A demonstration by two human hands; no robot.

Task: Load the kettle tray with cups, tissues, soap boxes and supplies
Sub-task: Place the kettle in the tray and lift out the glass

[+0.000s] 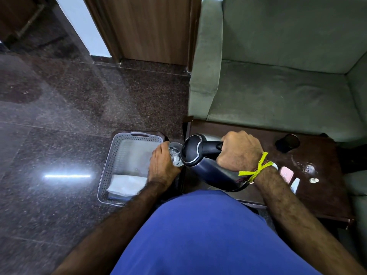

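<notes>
Kettle in my right hand, glass in my left, both held over the gap between tray and table.

My right hand has its fingers clamped round the handle of the dark, glossy kettle, at frame centre. My left hand curls its fingers on a clear glass, just beside the kettle lid. The grey perforated tray sits on the floor, lower centre-left; folded white tissues lie in its near end. The dark wooden table carries a pink box.

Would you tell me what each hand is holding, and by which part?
The right hand grips the kettle by its handle; the left hand holds a clear glass around its side.
</notes>
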